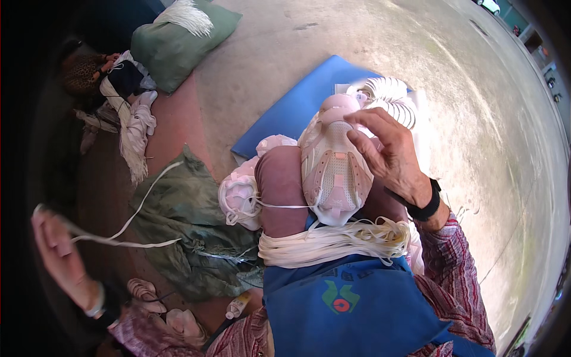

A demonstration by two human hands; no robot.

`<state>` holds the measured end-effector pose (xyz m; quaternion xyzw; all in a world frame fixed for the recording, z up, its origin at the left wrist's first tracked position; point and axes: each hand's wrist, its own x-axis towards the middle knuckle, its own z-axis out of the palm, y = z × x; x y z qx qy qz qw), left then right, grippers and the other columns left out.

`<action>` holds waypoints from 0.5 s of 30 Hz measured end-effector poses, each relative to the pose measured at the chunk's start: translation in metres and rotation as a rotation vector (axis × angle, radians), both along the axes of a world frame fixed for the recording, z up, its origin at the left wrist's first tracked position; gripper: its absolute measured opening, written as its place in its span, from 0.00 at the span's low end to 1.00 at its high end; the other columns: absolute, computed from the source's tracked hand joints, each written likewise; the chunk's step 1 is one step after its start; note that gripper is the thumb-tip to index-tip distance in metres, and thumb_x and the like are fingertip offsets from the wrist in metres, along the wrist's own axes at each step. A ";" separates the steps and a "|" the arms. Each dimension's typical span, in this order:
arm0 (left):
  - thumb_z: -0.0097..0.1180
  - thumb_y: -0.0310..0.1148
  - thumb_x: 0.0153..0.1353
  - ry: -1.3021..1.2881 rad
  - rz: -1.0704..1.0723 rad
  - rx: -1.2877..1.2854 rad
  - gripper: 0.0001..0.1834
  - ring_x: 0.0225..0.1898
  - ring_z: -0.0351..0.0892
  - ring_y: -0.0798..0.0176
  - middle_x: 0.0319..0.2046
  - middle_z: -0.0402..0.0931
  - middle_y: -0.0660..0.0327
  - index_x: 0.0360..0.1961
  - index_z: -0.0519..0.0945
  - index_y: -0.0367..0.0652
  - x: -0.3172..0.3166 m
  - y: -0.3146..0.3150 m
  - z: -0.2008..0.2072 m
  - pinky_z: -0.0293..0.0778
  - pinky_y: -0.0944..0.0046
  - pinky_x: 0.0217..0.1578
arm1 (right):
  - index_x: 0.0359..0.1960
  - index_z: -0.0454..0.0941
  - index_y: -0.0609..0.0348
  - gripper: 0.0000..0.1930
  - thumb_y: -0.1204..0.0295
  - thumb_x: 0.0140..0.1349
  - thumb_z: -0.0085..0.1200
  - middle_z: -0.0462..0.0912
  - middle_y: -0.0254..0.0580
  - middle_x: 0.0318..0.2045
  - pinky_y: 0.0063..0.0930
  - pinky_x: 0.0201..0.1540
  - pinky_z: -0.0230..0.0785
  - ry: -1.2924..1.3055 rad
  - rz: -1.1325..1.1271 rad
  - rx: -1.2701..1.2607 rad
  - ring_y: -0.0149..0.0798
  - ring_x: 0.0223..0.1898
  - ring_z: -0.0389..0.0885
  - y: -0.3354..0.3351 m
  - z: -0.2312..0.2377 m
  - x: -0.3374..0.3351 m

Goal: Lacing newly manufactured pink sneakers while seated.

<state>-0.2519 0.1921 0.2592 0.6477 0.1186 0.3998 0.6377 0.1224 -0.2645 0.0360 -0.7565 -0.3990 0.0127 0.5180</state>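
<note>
A white and pale pink sneaker [336, 160] lies on my lap between my knees, its eyelet flaps facing up and no lace in the eyelets that show. My right hand [389, 149] is over its far right part, thumb and forefinger apart with nothing visible between them. Out at the far left, my left hand [62, 256] is blurred by motion. A white shoelace [128, 242] trails from its fingers, with loose ends over a green cloth. A thick bundle of white laces [333, 244] lies across my lap on a blue apron [351, 297].
More pink and white shoes [239, 193] lie beside my left knee. Beyond the sneaker are a blue sheet [285, 113] and a stack of curved white pieces [389, 98]. A crumpled green cloth [190, 220] lies left. Another person's hand [110, 59] works near a stuffed green sack [178, 50].
</note>
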 end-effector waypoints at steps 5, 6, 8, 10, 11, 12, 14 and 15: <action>0.48 0.30 0.70 0.356 -0.332 0.337 0.08 0.16 0.59 0.78 0.19 0.67 0.70 0.41 0.78 0.39 0.177 -0.205 -0.145 0.52 0.75 0.13 | 0.56 0.76 0.58 0.19 0.74 0.62 0.56 0.80 0.49 0.47 0.36 0.51 0.73 0.004 0.353 0.059 0.49 0.49 0.80 0.012 0.029 -0.056; 0.49 0.29 0.70 0.088 -0.537 1.068 0.09 0.20 0.64 0.77 0.24 0.72 0.67 0.42 0.79 0.36 0.199 -0.217 -0.144 0.59 0.76 0.18 | 0.60 0.71 0.59 0.24 0.74 0.61 0.56 0.78 0.52 0.51 0.37 0.55 0.70 -0.133 0.248 0.116 0.51 0.52 0.78 0.019 0.031 -0.070; 0.50 0.28 0.69 0.635 -1.029 0.220 0.08 0.22 0.66 0.77 0.26 0.74 0.67 0.39 0.79 0.35 0.221 -0.269 -0.118 0.63 0.75 0.23 | 0.68 0.57 0.62 0.35 0.71 0.59 0.58 0.71 0.58 0.59 0.41 0.66 0.60 -0.228 0.279 0.133 0.53 0.62 0.71 0.020 0.034 -0.063; 0.50 0.28 0.69 0.533 -1.045 0.266 0.08 0.23 0.67 0.77 0.26 0.74 0.67 0.38 0.79 0.36 0.236 -0.280 -0.112 0.64 0.74 0.25 | 0.62 0.68 0.63 0.25 0.71 0.64 0.55 0.78 0.55 0.52 0.36 0.58 0.67 0.205 0.494 0.252 0.45 0.54 0.78 0.019 0.027 -0.062; 0.50 0.28 0.68 0.440 -1.057 0.298 0.07 0.24 0.67 0.78 0.26 0.74 0.67 0.37 0.79 0.36 0.239 -0.281 -0.113 0.65 0.74 0.27 | 0.62 0.68 0.63 0.25 0.71 0.64 0.55 0.78 0.55 0.52 0.36 0.58 0.67 0.215 0.503 0.254 0.45 0.54 0.78 0.013 0.031 -0.062; 0.53 0.28 0.67 0.534 -1.026 0.101 0.07 0.27 0.68 0.78 0.25 0.74 0.67 0.34 0.79 0.36 0.241 -0.273 -0.102 0.63 0.74 0.28 | 0.57 0.73 0.64 0.19 0.71 0.66 0.53 0.80 0.50 0.46 0.31 0.53 0.69 0.457 0.517 0.149 0.38 0.48 0.79 0.000 0.038 -0.059; 0.53 0.35 0.67 0.609 -0.862 0.347 0.13 0.21 0.67 0.76 0.21 0.72 0.67 0.28 0.76 0.37 0.240 -0.236 -0.101 0.61 0.73 0.22 | 0.41 0.82 0.66 0.11 0.71 0.71 0.51 0.82 0.33 0.29 0.19 0.35 0.69 0.640 0.462 0.205 0.22 0.32 0.76 -0.026 0.031 -0.048; 0.53 0.36 0.68 0.601 -0.807 0.363 0.15 0.19 0.67 0.75 0.20 0.72 0.67 0.27 0.75 0.37 0.225 -0.212 -0.104 0.60 0.74 0.19 | 0.37 0.83 0.64 0.10 0.69 0.69 0.53 0.81 0.31 0.26 0.18 0.27 0.65 0.629 0.379 0.351 0.20 0.25 0.72 -0.036 0.025 -0.046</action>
